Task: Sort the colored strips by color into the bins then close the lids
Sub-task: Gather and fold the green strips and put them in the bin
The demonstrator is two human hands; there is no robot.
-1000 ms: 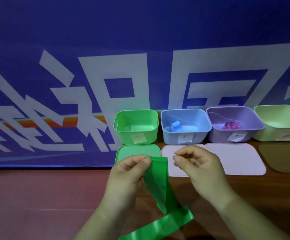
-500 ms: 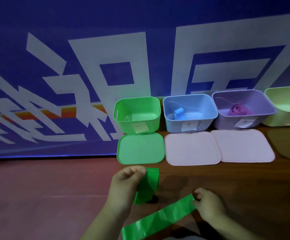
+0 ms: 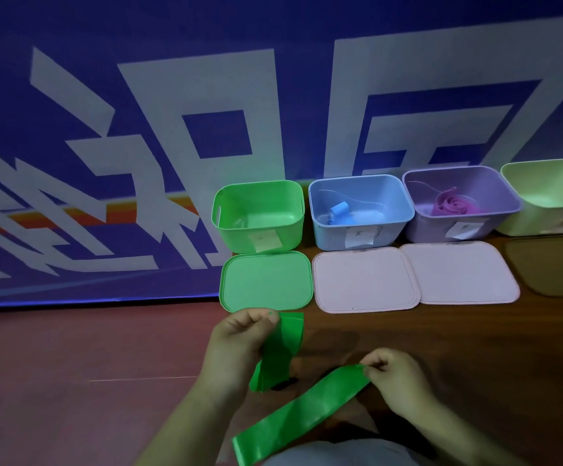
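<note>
Left hand (image 3: 236, 348) raised, fingers curled, pinching folded end of glossy green plastic strip (image 3: 302, 410) just below green square lid (image 3: 266, 280), right hand (image 3: 396, 381) lower, fingertips apparently pinching the strip's other end, middle sagging between.

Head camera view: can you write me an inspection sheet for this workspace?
Surface: brown wooden table.
Job's things: green strip in hand; green bin looks empty; blue bin holds a blue strip; purple bin holds a pink strip; pale green bin at right; in front lie green lid, pale lid, second pale lid, dark lid.
Clutter: nothing seen.
Hands: left hand pinches one strip end; right hand pinches the other.
Cables: nothing seen.
Surroundings: blue banner with white shapes.
</note>
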